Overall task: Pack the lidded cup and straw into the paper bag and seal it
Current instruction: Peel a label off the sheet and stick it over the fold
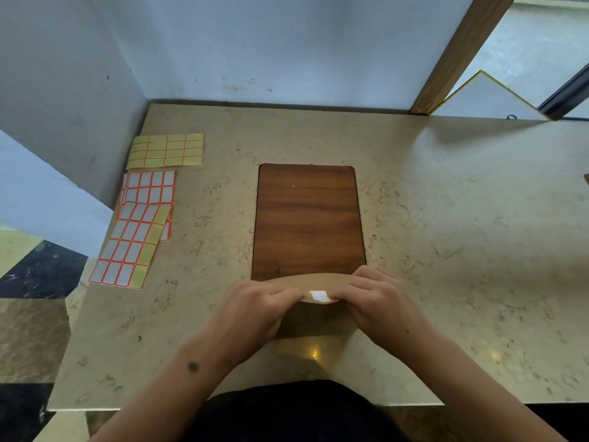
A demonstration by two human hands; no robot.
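Low in the frame's centre, the left hand and right hand pinch the light, crease-prone paper bag's folded top beside its white sticker.

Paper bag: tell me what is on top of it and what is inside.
On the bag, a white sticker sits on the folded flap, pressed by the left hand and right hand. The closed flap hides the inside; no cup or straw shows.
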